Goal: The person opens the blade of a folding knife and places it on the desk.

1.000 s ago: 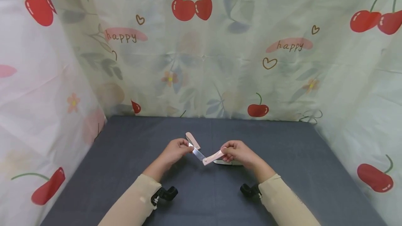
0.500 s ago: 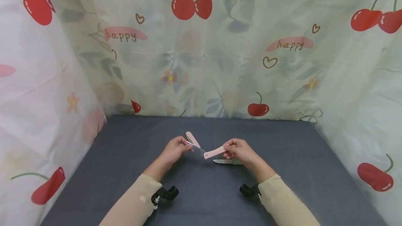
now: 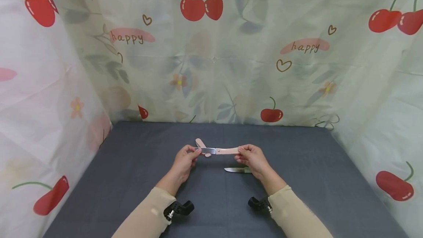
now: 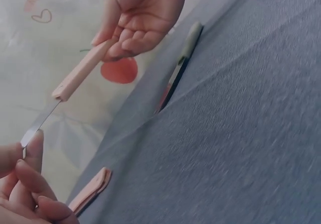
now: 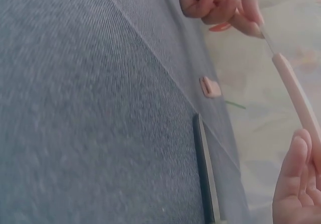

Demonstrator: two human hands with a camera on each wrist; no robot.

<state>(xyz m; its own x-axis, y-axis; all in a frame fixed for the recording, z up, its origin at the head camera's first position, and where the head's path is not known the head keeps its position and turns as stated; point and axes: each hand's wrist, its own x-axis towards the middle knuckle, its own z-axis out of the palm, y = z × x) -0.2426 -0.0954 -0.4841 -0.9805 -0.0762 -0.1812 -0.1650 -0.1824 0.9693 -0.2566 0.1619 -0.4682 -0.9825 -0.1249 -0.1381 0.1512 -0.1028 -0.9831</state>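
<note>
Three knife-like things are in view: one pink folding knife [image 3: 218,151] held in the air, one pink sheath or handle piece [image 3: 200,144] lying on the bench [image 3: 132,164], and one second knife [image 3: 238,170] lying flat.

At the left, the left hand [image 3: 185,161] pinches the tip of the folding knife's steel blade [image 4: 36,124] between thumb and forefinger, the other fingers curled beneath. Just beyond that hand, on the far side, the pink piece lies on the grey cloth, apart from the held knife. The folding knife runs level from left to right above the middle of the bench, blade to the left and pink handle [image 4: 80,72] to the right, opened out nearly straight. The right hand [image 3: 252,159] grips the far end of that handle, fingers curled round it. Under and just near of the right hand lies the second knife, its blade pointing left, its greenish handle partly hidden by the hand.

Cherry-printed curtains [image 3: 211,54] close the bench on the left, far and right sides. Bare grey cloth spreads wide to the left and right of both hands and toward the near edge, where two black wrist mounts [image 3: 178,208] sit by the sleeves [image 3: 294,214].
</note>
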